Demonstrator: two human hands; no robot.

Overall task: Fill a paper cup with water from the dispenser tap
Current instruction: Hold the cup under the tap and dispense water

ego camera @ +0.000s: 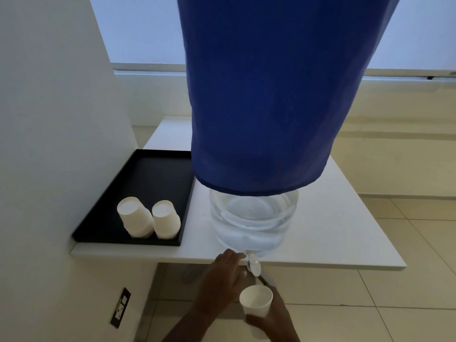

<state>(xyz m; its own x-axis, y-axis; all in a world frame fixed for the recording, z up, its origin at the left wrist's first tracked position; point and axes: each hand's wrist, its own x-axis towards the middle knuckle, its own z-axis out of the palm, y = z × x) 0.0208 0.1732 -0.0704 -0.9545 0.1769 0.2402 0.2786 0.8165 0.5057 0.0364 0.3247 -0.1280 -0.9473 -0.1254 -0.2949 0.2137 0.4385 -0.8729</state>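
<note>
A clear water bottle (254, 218), draped in a blue cloth cover (266, 95), stands at the front edge of a white table (333, 230). Its white tap (254, 265) juts over that edge. My left hand (222, 280) reaches up to the tap, fingertips touching its left side. My right hand (271, 319) grips a white paper cup (256, 302) upright, just below and slightly toward me from the spout. I cannot tell whether water is flowing or whether there is any in the cup.
A black tray (148, 176) lies on the table's left part, holding two stacks of upside-down white paper cups (148, 220). A white wall (49, 119) closes the left side, with a socket plate (121, 307) low down. Tiled floor lies below.
</note>
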